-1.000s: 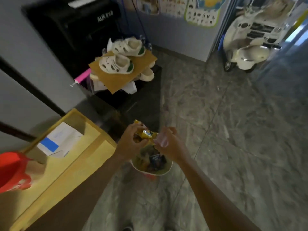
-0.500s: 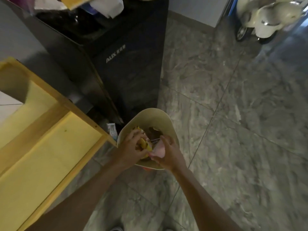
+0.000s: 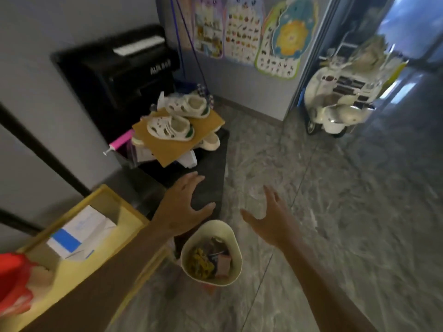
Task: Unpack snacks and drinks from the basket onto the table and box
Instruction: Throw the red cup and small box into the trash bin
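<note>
Snacks lie in the cream basket on the floor beside the yellow table. Above it, the left hand and right hand hover with fingers spread, holding nothing.

Grey marble floor, grey wall, posters, dim light.

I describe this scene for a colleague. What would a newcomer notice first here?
Two open, empty hands, left hand and right hand, spread above a cream basket of snack packets on the floor. Behind, white children's shoes lie on a cardboard sheet; a cream toy scooter stands at far right.
</note>
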### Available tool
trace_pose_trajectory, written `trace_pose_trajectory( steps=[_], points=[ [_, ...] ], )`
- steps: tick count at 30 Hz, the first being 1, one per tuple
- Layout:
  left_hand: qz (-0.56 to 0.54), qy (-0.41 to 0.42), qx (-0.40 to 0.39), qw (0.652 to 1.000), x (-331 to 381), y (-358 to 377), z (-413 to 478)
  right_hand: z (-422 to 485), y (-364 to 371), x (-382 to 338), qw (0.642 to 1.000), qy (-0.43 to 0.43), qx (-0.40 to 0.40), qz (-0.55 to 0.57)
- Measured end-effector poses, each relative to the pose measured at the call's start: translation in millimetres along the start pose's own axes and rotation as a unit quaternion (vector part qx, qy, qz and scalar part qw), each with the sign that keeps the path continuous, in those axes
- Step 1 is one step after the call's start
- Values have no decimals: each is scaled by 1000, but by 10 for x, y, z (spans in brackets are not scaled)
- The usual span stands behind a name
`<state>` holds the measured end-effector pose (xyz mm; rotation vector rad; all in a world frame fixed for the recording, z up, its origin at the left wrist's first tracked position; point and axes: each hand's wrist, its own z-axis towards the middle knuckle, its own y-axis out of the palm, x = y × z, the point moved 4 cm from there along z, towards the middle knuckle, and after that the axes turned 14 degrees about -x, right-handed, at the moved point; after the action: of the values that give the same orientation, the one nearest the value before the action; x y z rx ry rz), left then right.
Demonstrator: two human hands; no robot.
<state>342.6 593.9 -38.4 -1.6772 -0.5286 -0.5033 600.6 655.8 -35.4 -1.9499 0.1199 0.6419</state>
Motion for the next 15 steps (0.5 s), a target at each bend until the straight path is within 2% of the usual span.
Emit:
trace_pose_trajectory(
  steps=[6, 9, 15],
  points=[
    [35, 51, 108, 992, 1308, -1842, -343, -762, -2014, -1155, 991, -70, 111, 11],
    [66, 45, 111, 991, 1819, -2645, -590, -1105, -2829, -1680, 986, -108, 126, -11],
    [90, 30, 130, 987, 2406, -3677, -1255, -1665, -3764, -2345, 979, -136, 133, -76]
  ],
)
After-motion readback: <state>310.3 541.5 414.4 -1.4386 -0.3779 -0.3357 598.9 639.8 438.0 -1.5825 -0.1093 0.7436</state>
